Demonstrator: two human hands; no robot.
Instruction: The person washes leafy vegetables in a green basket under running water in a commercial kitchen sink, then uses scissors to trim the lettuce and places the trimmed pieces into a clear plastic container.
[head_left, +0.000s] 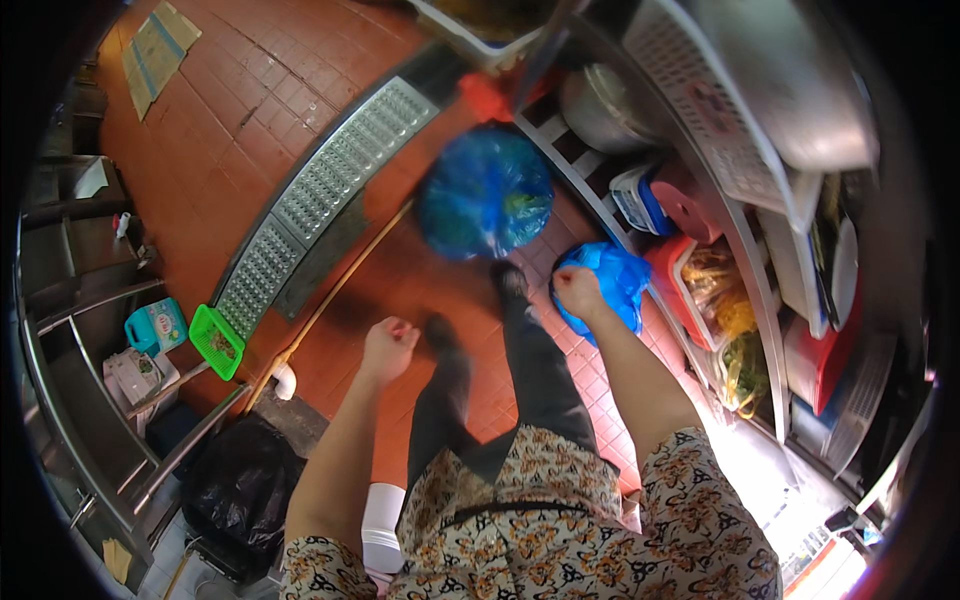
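My right hand (577, 291) is closed on the gathered top of a blue plastic bag (624, 281), which hangs beside my leg near the shelving; its contents are hidden. My left hand (390, 349) is held over the floor with its fingers curled in, and nothing shows in it. Ahead of my feet is a larger, blurred blue plastic bag (487, 195), full and rounded, with some green showing through. Neither hand touches that bag.
Metal shelving (757, 315) with pots, baskets and bagged food lines the right side. A perforated metal drain cover (330, 180) and a long pole (352, 274) are on the left. Also there are a green basket (217, 341) and a black bag (244, 480). The floor is red tile.
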